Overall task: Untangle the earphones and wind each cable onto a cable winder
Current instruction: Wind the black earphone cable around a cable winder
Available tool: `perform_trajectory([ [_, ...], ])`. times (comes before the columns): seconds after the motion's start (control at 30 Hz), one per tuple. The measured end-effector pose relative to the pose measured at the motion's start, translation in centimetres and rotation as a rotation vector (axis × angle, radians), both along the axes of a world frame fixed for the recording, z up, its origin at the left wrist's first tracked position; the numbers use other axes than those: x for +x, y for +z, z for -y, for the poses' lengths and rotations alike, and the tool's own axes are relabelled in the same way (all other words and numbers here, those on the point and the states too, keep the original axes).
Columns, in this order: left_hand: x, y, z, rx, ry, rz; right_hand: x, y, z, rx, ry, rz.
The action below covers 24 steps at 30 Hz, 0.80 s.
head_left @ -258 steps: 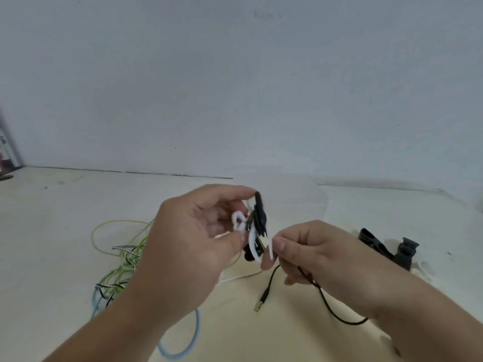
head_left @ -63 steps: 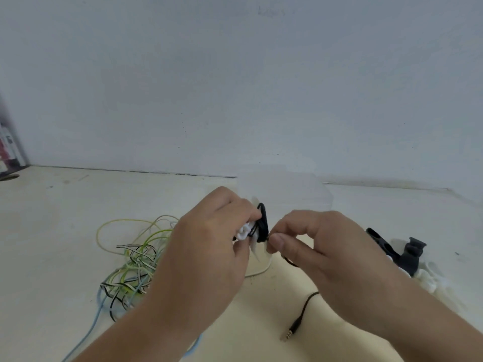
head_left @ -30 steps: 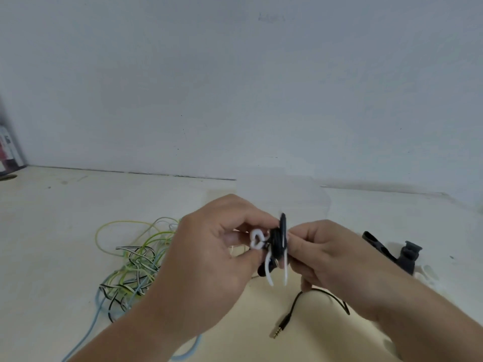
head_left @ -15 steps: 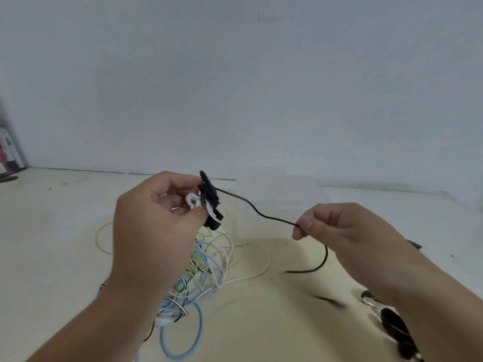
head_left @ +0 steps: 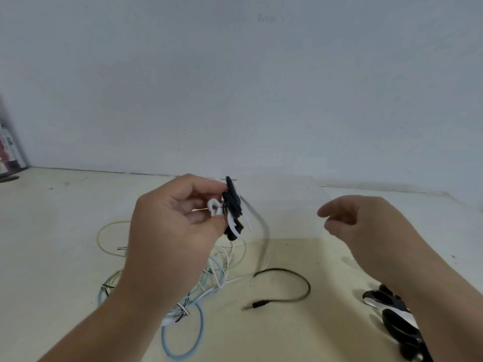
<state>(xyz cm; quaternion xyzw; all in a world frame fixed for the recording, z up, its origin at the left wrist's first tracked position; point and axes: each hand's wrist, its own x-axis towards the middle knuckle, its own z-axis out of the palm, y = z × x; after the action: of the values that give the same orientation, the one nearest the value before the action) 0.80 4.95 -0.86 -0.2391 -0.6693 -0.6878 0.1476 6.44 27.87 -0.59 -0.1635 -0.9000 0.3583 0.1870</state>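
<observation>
Earphone wire in black, the black earphone cable (head_left: 300, 279), is partly wound on a white cable winder (head_left: 215, 206), which the left hand (head_left: 177, 231) holds up above the desk (head_left: 52, 231). The thumb and curled fingers of that hand pinch the winder's white looped end. The dark coils and a black earbud hang at the winder's right side, clear of the palm.

From the coils the free stretch of the cable drops toward the desk. This part is blurred, so its exact path is hard to trace, but it seems to join the loop lying below. That loop curves round to the right on the desk and ends in the plug (head_left: 260, 303), which lies flat and points left.

The right hand (head_left: 366, 228) hangs in the air to the right of the winder, well apart from it. Its fingers are loosely curled, the thumb is near the forefinger, and nothing is held between them.

Under and behind the left wrist lies the tangle of other cables (head_left: 209, 278). A yellow-green cable (head_left: 100, 239) arcs out to the left, a light blue cable (head_left: 201, 333) forms a ring nearest the camera, and thin white and black-and-white striped strands cross in the middle.

Near the lower right corner, partly hidden by the right forearm, several black-and-white pieces (head_left: 392, 314) lie together on the desk. A plain pale wall (head_left: 235, 87) rises behind the desk, and a printed object (head_left: 7, 152) stands at the far left edge.
</observation>
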Motion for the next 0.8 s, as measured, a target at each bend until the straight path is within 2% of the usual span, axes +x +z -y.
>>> perform_trajectory([
  [0.07,0.2,-0.1,-0.1,-0.002,-0.056,-0.019,0.2,0.2,0.4,-0.001,0.0,-0.132],
  [0.13,0.4,-0.3,-0.3,-0.019,-0.109,-0.031,0.4,0.4,1.3,-0.102,0.113,-0.209],
  [0.23,0.6,-0.5,-0.5,-0.035,-0.19,-0.034,0.9,0.1,2.8,-0.359,0.389,-0.179],
  [0.33,0.7,-0.5,-0.7,-0.021,-0.285,-0.026,0.5,-0.6,3.5,-0.443,0.551,-0.056],
  [0.43,0.6,-0.6,-0.8,0.005,-0.342,-0.004,0.2,-0.9,4.0,-0.409,0.557,-0.032],
  [0.6,0.5,-0.8,-0.8,0.013,-0.276,0.042,0.4,-0.9,4.5,-0.259,0.546,0.017],
  [0.7,0.5,-0.8,-0.9,-0.024,-0.187,0.046,0.4,-0.9,4.4,-0.173,0.567,0.099],
  [0.8,0.2,-1.1,-0.9,-0.1,-0.022,0.011,0.4,-1.3,4.3,-0.172,0.609,0.134],
])
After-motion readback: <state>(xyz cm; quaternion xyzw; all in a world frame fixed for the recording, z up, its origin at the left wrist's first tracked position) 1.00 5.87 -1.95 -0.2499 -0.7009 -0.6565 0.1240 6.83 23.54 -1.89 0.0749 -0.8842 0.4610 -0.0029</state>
